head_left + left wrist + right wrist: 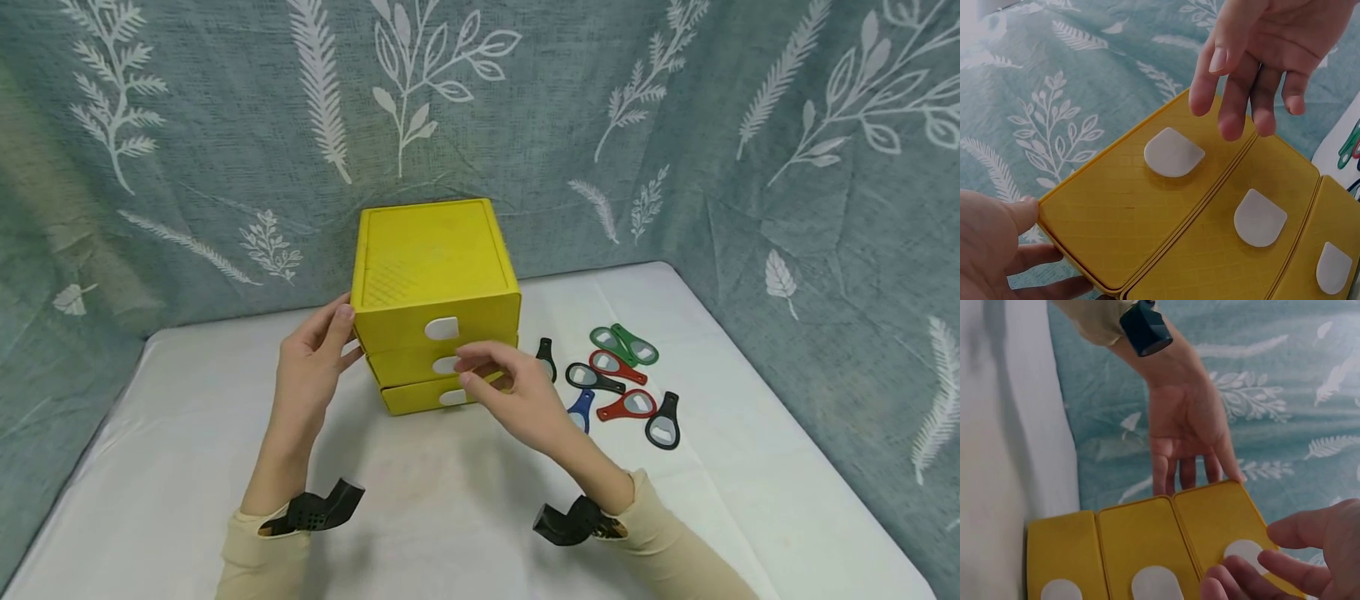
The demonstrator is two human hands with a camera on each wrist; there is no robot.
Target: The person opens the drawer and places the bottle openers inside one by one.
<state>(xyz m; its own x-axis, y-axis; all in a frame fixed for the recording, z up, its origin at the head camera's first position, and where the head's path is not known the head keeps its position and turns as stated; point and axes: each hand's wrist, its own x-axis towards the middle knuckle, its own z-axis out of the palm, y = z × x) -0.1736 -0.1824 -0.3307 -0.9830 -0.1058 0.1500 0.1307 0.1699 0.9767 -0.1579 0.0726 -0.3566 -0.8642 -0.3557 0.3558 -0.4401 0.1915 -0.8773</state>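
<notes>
Right now your left hand (311, 367) rests with straight fingers against the left side of the yellow drawer box (435, 275) at the worktop's (187, 467) back. Your right hand (510, 392), fingers loosely apart, hovers by the middle drawer's white tab (444, 365), holding nothing. Bottle openers (622, 379) lie to the right.

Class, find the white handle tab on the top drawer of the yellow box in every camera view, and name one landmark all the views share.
Head: top drawer tab, centre.
Left wrist: upper left of three tabs.
Right wrist: lower right, partly behind fingers.
Shared landmark: the left hand at the yellow box side.
</notes>
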